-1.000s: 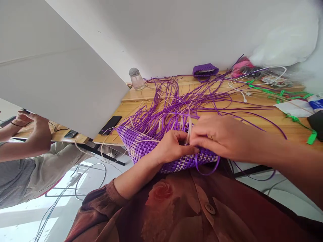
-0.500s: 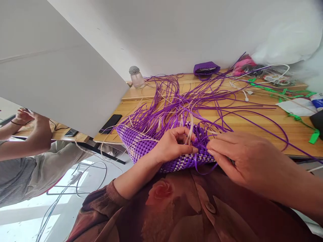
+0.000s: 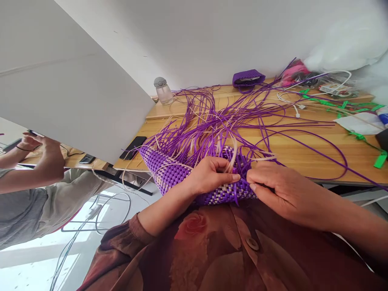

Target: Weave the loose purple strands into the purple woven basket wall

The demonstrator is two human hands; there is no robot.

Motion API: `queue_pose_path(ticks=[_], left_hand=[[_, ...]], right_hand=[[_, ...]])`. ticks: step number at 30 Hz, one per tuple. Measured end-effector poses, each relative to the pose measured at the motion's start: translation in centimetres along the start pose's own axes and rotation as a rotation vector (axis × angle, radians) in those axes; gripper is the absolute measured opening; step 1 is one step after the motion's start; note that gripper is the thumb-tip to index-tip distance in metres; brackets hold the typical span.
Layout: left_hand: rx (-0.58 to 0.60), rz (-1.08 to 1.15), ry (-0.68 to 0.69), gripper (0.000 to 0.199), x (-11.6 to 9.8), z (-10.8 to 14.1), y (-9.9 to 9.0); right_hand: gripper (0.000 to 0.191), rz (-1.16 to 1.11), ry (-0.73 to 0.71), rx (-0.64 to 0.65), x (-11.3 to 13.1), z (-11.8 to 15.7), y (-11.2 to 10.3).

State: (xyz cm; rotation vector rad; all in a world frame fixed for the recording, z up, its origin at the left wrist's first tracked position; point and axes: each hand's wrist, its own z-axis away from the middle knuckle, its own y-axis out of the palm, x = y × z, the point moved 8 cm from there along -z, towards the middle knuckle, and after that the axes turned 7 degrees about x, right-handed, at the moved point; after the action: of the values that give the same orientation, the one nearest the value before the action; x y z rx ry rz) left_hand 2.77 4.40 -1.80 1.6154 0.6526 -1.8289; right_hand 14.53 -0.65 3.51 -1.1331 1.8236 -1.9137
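A purple and cream woven basket piece [image 3: 169, 174] rests against my body at the table's front edge. Many long loose purple strips [image 3: 209, 121] and cream ones fan out from it across the tabletop. My left hand [image 3: 212, 174] pinches the weave at its upper edge, thumb and fingers closed on it, with a cream strip [image 3: 233, 151] looping up beside the fingers. Close to its right, my right hand [image 3: 273, 186] is closed in a pinch on a purple strip, mostly hidden by the fingers. A short purple strip end [image 3: 235, 196] hangs down below my left thumb.
On the wooden table [image 3: 303, 149] lie a black phone [image 3: 133, 147], a clear bottle [image 3: 163, 91], a purple woven pouch [image 3: 248, 79], a white cable [image 3: 298, 109] and green ties [image 3: 380, 159]. A grey partition stands at left; beyond it another person's arms [image 3: 45, 157] show.
The purple loop hanging below my hands has shrunk to a short hanging end. My right hand has turned slightly and closed tighter, while my left keeps its hold on the weave.
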Motion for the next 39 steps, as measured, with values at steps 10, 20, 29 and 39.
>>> queue_pose_path(ticks=[10,20,29,39], left_hand=[[-0.058,0.043,-0.008,0.039,-0.7,-1.4,-1.3],[-0.064,-0.024,0.014,0.04,-0.6,-1.2,-1.5],[-0.04,-0.006,-0.019,0.031,-1.0,-0.4,-1.2],[-0.038,-0.002,-0.084,0.04,0.1,-0.4,-0.8]], right_hand=[[0.026,0.463,-0.425,-0.238,4.6,1.3,0.3],[0.012,-0.13,0.05,-0.297,-0.8,-2.1,-4.3],[0.015,-0.209,0.17,-0.203,-2.1,-3.1,-2.6],[0.025,-0.359,0.399,-0.267,-11.3,-3.5,-9.9]])
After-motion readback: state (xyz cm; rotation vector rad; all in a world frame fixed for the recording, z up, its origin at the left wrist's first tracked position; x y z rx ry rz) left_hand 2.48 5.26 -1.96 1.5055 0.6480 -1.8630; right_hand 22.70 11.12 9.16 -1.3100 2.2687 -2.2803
